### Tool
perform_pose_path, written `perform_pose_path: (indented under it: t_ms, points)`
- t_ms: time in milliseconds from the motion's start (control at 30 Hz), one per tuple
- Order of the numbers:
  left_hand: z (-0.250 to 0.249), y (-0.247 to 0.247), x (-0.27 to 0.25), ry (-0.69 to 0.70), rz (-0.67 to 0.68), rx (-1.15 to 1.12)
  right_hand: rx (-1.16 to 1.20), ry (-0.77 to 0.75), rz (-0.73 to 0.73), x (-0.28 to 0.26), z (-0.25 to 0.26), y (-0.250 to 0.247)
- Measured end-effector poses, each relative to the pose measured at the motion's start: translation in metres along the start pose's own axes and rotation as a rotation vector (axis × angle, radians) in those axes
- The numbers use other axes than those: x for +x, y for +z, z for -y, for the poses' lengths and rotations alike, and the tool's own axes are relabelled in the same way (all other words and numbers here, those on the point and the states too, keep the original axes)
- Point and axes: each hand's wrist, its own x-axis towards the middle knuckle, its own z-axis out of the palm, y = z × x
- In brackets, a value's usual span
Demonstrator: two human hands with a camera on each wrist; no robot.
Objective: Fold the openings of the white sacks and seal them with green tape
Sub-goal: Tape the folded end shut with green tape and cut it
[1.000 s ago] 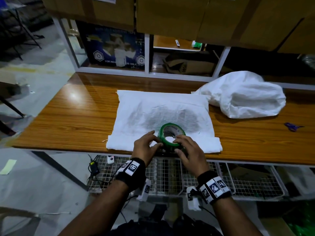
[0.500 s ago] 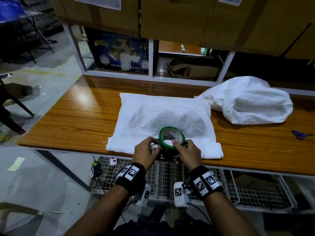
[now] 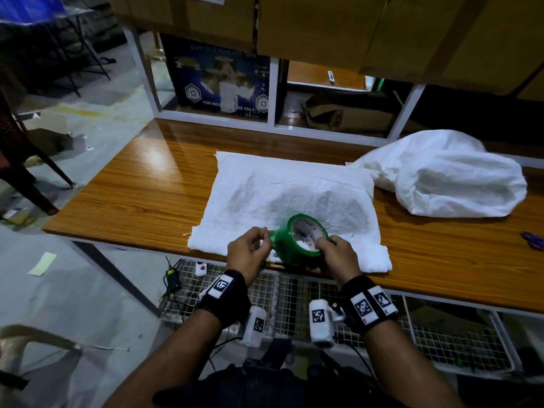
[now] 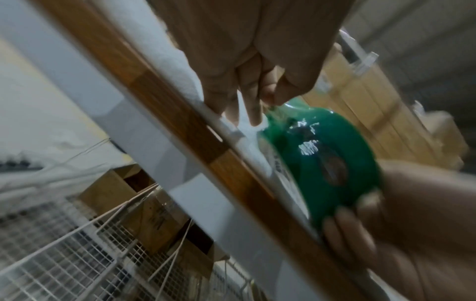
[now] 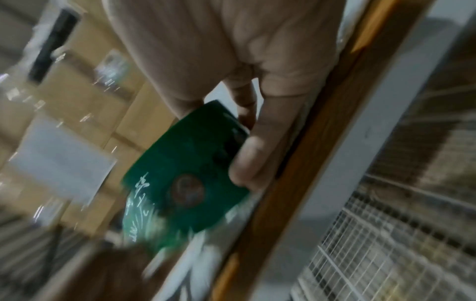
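A flat white sack point(image 3: 288, 198) lies on the wooden table point(image 3: 141, 201), its near edge folded over at the table's front. Above that fold my right hand point(image 3: 335, 254) grips a roll of green tape point(image 3: 297, 245) point(image 4: 324, 163) point(image 5: 185, 179), fingers curled through its core and round its rim. My left hand point(image 3: 253, 245) point(image 4: 257, 89) pinches the loose tape end at the roll's left side. A second, stuffed white sack point(image 3: 447, 184) lies at the back right of the table.
Blue scissors point(image 3: 532, 240) lie near the table's right edge. Cardboard boxes point(image 3: 323, 25) stand on a shelf above the table's back. A wire mesh rack point(image 3: 294, 298) runs under the table's front edge, with cables and small devices on it.
The roll has been lifted and tilted off the sack. My left fingers have shifted onto the tape end at the roll's left side. The view has moved closer.
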Motion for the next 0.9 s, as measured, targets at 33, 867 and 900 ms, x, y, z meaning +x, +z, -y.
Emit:
perform_pose_path:
  t_ms: [33,867,900]
  points:
    - [0.003,-0.001,0.000,-0.022,0.005,-0.038,0.009,0.007,0.035,0.002,-0.001,-0.002]
    - [0.004,-0.060,0.029,-0.513,-0.154,-0.919,0.434,-0.183,0.171,0.024,0.007,0.112]
    - [0.006,-0.067,0.031,-0.545,-0.109,-0.885,0.379,-0.205,0.173,0.027,0.005,0.113]
